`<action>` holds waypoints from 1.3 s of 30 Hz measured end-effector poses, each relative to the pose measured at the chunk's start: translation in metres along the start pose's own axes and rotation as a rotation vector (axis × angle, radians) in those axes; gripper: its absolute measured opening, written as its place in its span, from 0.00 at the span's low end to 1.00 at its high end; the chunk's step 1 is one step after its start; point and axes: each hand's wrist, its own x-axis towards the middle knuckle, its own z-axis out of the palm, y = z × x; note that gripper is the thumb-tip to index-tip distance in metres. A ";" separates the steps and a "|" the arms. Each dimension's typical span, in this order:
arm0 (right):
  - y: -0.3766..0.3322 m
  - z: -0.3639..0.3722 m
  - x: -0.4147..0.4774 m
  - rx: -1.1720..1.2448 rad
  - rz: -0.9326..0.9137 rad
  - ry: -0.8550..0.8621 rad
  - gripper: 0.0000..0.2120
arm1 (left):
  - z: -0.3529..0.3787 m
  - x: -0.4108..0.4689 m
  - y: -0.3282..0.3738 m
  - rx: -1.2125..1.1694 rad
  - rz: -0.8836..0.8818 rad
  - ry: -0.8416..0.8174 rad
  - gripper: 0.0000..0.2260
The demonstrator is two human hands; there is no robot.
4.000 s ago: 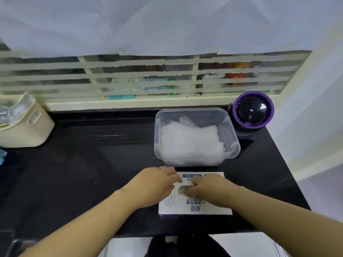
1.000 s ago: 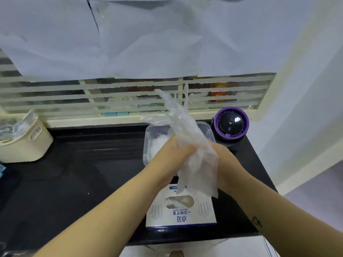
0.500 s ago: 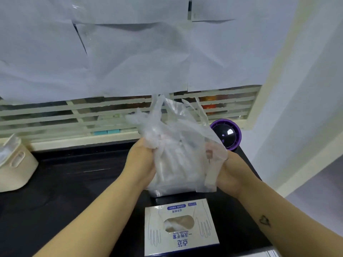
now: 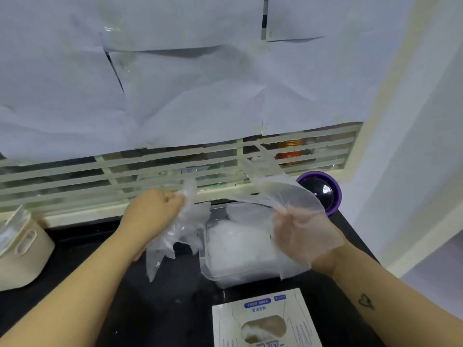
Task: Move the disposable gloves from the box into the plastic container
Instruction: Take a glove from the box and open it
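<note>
Clutching a crumpled bunch of gloves (image 4: 175, 236) in the left hand (image 4: 154, 212) beside the half-filled plastic container (image 4: 226, 280), the person seems to pinch another glove (image 4: 283, 194) in the right hand (image 4: 300, 236) above it, likely separating them for dropping in, with the box (image 4: 265, 321) nearest on the bench (image 4: 162, 309).

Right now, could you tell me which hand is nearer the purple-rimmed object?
The right hand, gripping gloves, is just in front of the purple-rimmed object; the left hand, holding more gloves, is left of the plastic container.

Black counter (image 4: 175, 309): box (image 4: 263, 319), container (image 4: 250, 276), basket (image 4: 22, 256)
</note>
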 end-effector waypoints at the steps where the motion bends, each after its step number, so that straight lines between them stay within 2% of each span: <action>1: 0.003 0.003 0.000 -0.226 -0.084 0.076 0.14 | 0.001 0.005 -0.003 0.118 0.062 -0.046 0.15; 2: 0.004 0.007 -0.001 -0.251 -0.106 0.086 0.11 | 0.000 0.006 -0.001 0.145 0.111 -0.137 0.13; 4: 0.003 0.013 0.000 0.031 0.003 -0.034 0.08 | 0.000 0.008 0.004 0.099 0.193 -0.413 0.03; 5: 0.008 0.014 0.000 -0.017 0.030 -0.075 0.06 | -0.001 0.007 0.008 0.014 0.223 -0.583 0.10; 6: 0.008 0.016 -0.002 0.051 0.132 -0.137 0.05 | 0.000 0.005 0.013 -0.114 0.213 -0.704 0.15; 8: 0.008 0.021 -0.005 -0.042 0.245 -0.206 0.08 | 0.004 0.001 0.019 -0.393 0.141 -0.806 0.14; 10: 0.007 0.022 -0.003 -0.103 0.284 -0.191 0.10 | 0.013 0.005 0.018 -0.652 -0.013 -0.844 0.22; 11: 0.006 0.024 -0.003 -0.115 0.304 -0.160 0.11 | 0.017 0.005 0.021 -0.729 -0.087 -0.836 0.25; 12: 0.005 0.024 -0.002 -0.128 0.326 -0.150 0.11 | 0.019 0.004 0.025 -0.764 -0.126 -0.812 0.24; 15: 0.003 0.027 0.003 -0.246 0.377 -0.165 0.12 | 0.026 0.008 0.035 -0.636 -0.086 -0.666 0.10; 18: -0.001 0.012 0.025 -0.223 0.342 -0.093 0.28 | 0.028 0.013 0.026 -0.638 -0.114 -0.536 0.09; 22: -0.012 -0.017 0.042 -0.150 0.168 -0.095 0.30 | 0.028 0.015 0.009 -0.581 -0.157 -0.380 0.11; 25: -0.014 -0.022 0.053 -0.344 0.040 -0.067 0.26 | 0.032 0.018 -0.002 -0.560 -0.136 -0.339 0.09; 28: -0.010 -0.013 0.063 -0.579 -0.128 0.013 0.32 | 0.034 0.021 -0.006 -0.494 -0.037 -0.355 0.10; 32: -0.016 -0.003 0.067 -0.755 -0.330 0.113 0.21 | 0.032 0.027 -0.004 -0.509 0.059 -0.416 0.10; 36: -0.028 -0.003 0.070 -0.913 -0.392 0.040 0.12 | 0.028 0.033 -0.008 -0.493 0.019 -0.423 0.10; 39: -0.030 -0.003 0.070 -1.196 -0.421 -0.022 0.08 | 0.031 0.035 -0.014 -0.556 -0.064 -0.509 0.10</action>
